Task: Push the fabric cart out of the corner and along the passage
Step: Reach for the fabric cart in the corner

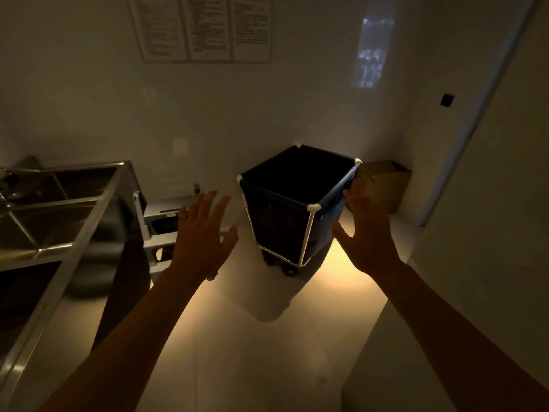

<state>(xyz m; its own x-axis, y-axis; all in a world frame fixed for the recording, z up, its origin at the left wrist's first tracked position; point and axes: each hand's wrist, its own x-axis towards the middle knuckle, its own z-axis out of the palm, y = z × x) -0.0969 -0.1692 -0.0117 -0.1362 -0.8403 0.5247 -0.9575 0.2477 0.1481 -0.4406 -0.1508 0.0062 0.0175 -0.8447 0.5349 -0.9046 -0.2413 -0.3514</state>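
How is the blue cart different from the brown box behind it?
The cart is dark blue fabric on a white frame; the box is brown cardboard. The cart rides on wheels; the box shows none. The cart stands nearer and looks taller; the box sits behind it in the corner. Both are open on top.

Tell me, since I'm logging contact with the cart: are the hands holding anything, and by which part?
Nothing is held. The left hand and right hand are open, short of the fabric cart.

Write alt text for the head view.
Two open hands, left hand and right hand, reach toward a dark fabric cart standing in a dim corner, touching nothing. A steel sink is left; a cardboard box sits behind.
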